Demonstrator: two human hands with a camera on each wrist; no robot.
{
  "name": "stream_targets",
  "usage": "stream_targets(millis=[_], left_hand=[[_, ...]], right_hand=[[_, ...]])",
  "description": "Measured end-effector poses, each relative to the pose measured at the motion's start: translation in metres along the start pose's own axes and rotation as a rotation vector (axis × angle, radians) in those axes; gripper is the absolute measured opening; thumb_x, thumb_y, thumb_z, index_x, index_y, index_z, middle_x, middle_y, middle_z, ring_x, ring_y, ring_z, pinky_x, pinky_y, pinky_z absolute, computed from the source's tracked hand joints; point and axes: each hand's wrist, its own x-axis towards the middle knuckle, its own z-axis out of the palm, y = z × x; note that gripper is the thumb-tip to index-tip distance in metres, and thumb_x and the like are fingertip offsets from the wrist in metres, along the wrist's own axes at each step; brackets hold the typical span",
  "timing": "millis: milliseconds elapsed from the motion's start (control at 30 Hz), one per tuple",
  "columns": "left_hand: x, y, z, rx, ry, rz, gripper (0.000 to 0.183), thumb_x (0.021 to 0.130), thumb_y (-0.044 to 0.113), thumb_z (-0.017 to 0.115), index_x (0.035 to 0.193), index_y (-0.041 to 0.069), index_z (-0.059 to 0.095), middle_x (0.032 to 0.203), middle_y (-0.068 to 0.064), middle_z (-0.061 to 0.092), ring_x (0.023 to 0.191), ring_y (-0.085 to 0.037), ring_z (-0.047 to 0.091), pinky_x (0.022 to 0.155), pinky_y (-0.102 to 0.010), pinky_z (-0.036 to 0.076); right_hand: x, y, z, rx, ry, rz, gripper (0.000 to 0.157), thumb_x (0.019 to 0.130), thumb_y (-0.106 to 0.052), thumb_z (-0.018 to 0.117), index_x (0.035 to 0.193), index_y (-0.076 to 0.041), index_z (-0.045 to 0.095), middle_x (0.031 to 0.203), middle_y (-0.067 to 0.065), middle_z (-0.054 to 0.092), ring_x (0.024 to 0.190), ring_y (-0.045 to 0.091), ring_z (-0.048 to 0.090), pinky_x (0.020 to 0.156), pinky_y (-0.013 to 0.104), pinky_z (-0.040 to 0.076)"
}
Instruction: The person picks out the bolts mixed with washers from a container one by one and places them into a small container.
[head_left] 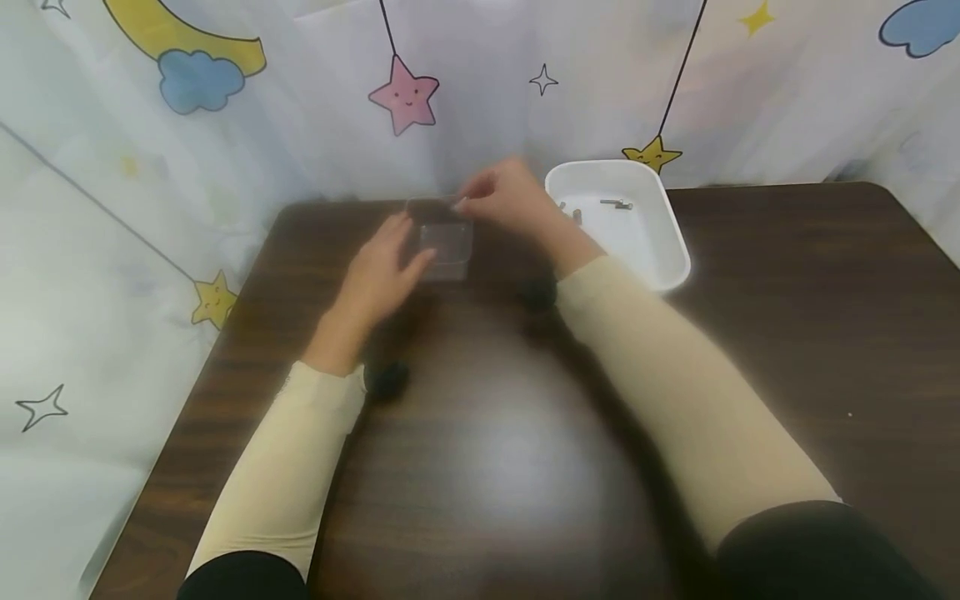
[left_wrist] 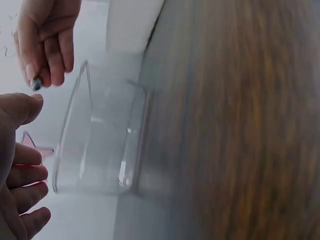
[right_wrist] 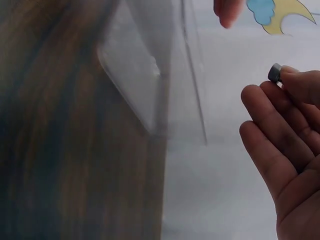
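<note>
A clear plastic box point(head_left: 447, 247) stands open-topped near the back edge of the table. Over its back right corner, my right hand point(head_left: 510, 200) pinches a small grey metal cylinder point(right_wrist: 274, 73) between thumb and fingertip; only its end shows, so its exact kind is unclear. In the left wrist view that metal piece point(left_wrist: 36, 84) is above the box's rim. My left hand point(head_left: 378, 271) is at the box's left side with fingers loosely extended, holding nothing. Whether it touches the box I cannot tell.
A white tray point(head_left: 678, 260) stands right of the box, partly behind my right forearm. Several small metal pieces point(head_left: 617, 203) lie in it. The dark wooden table point(head_left: 480, 450) ends at a patterned white curtain point(head_left: 480, 50) behind and to the left.
</note>
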Motion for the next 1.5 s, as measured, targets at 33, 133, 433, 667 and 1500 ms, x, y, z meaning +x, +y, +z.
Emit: stream_targets(millis=[33, 133, 433, 667, 1500], left_hand=[[0.0, -0.003, 0.0, -0.003, -0.004, -0.008, 0.07, 0.1, 0.048, 0.05, 0.152, 0.003, 0.034, 0.163, -0.011, 0.023, 0.151, -0.029, 0.021, 0.124, -0.047, 0.019], [0.002, -0.01, -0.001, -0.011, -0.004, -0.022, 0.07, 0.1, 0.048, 0.05, 0.151, 0.002, 0.035, 0.162, -0.013, 0.024, 0.15, -0.032, 0.023, 0.123, -0.049, 0.019], [0.004, -0.025, 0.006, -0.011, -0.025, -0.035, 0.066, 0.101, 0.047, 0.048, 0.151, 0.004, 0.037, 0.161, -0.015, 0.027, 0.149, -0.034, 0.025, 0.122, -0.052, 0.02], [0.005, -0.027, 0.007, -0.012, -0.022, -0.028, 0.065, 0.101, 0.047, 0.048, 0.149, 0.004, 0.039, 0.16, -0.014, 0.029, 0.148, -0.034, 0.027, 0.121, -0.053, 0.022], [0.005, -0.03, 0.006, -0.065, -0.034, -0.006, 0.066, 0.101, 0.046, 0.049, 0.149, 0.002, 0.039, 0.16, -0.013, 0.031, 0.147, -0.033, 0.029, 0.123, -0.048, 0.022]], right_hand=[[0.0, 0.0, 0.004, -0.013, -0.01, -0.007, 0.023, 0.089, -0.025, 0.072, 0.105, -0.01, 0.077, 0.103, 0.005, 0.074, 0.092, 0.014, 0.063, 0.082, 0.026, 0.053], [0.002, 0.001, 0.015, -0.07, -0.038, -0.039, 0.024, 0.091, -0.025, 0.07, 0.108, -0.009, 0.076, 0.107, 0.006, 0.074, 0.096, 0.016, 0.064, 0.085, 0.028, 0.055], [0.004, 0.001, 0.042, -0.17, -0.095, -0.145, 0.022, 0.093, -0.017, 0.067, 0.11, -0.005, 0.074, 0.11, 0.008, 0.073, 0.1, 0.02, 0.066, 0.09, 0.032, 0.055], [0.003, -0.005, 0.051, -0.307, -0.13, -0.205, 0.02, 0.092, -0.014, 0.067, 0.11, -0.007, 0.073, 0.109, 0.007, 0.073, 0.098, 0.018, 0.066, 0.089, 0.029, 0.055], [0.012, -0.01, 0.072, -0.415, -0.212, -0.18, 0.018, 0.093, -0.014, 0.064, 0.108, -0.01, 0.073, 0.106, 0.006, 0.074, 0.096, 0.021, 0.067, 0.089, 0.033, 0.055]])
